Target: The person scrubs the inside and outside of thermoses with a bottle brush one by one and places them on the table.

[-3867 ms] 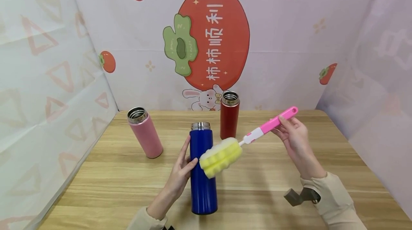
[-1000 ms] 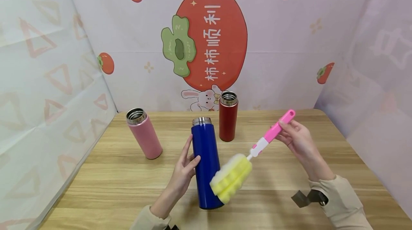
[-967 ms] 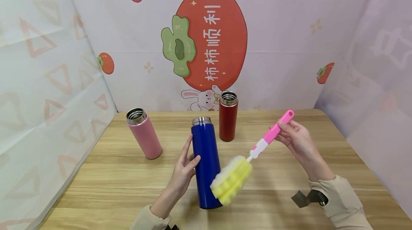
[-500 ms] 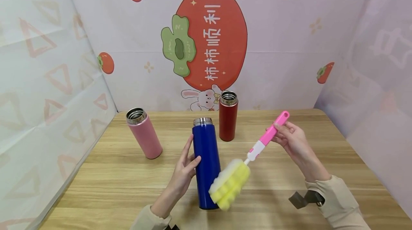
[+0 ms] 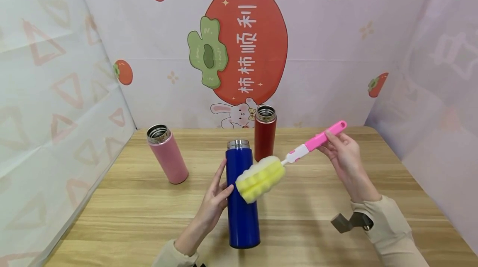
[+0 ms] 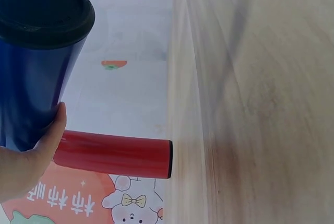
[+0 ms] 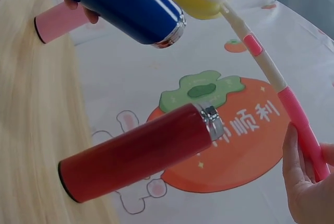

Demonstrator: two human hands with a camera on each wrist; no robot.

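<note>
My left hand (image 5: 212, 208) grips a tall blue thermos bottle (image 5: 243, 225) around its side, thumb in front. Its steel neck, without a lid, points up and away. The bottle's dark base (image 6: 44, 12) shows in the left wrist view, raised off the table. With thumb and fingers my right hand (image 5: 346, 160) holds the pink handle of a bottle brush (image 5: 323, 138). The brush's yellow and white sponge head (image 5: 260, 177) slants down to the left and overlaps the blue bottle's upper half in the head view. In the right wrist view the sponge is partly cut off.
A red thermos bottle (image 5: 265, 138) stands lidless behind the blue one. Further left stands a pink thermos bottle (image 5: 169, 157), also lidless. Both rest on the wood-grain table (image 5: 130, 221). A printed cloth backdrop (image 5: 317, 72) hangs at the back and sides.
The sponge head has swung up from the blue bottle's lower part to its upper half, the handle tilting flatter. The blue bottle has shifted slightly right and down in the head view.
</note>
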